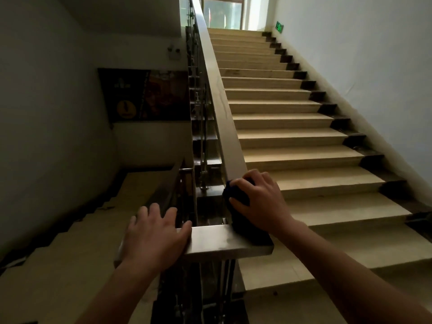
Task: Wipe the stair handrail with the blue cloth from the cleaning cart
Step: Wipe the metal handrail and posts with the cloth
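Observation:
The metal stair handrail (219,99) climbs from the bottom centre up to the top of the flight, with a flat horizontal section (217,239) at its lower turn. A dark blue cloth (238,206) lies bunched on the rail where the slope meets the flat part. My right hand (259,202) presses down on the cloth and grips it against the rail. My left hand (154,232) rests flat on the left end of the horizontal section, fingers spread, holding nothing. The cleaning cart is out of view.
Beige steps (292,136) rise to the right of the rail toward a bright window, beside a white wall (374,66) with a green exit sign (279,26). Another flight (93,230) descends at the left. Metal balusters (201,136) stand under the rail. A dark poster (145,94) hangs on the left wall.

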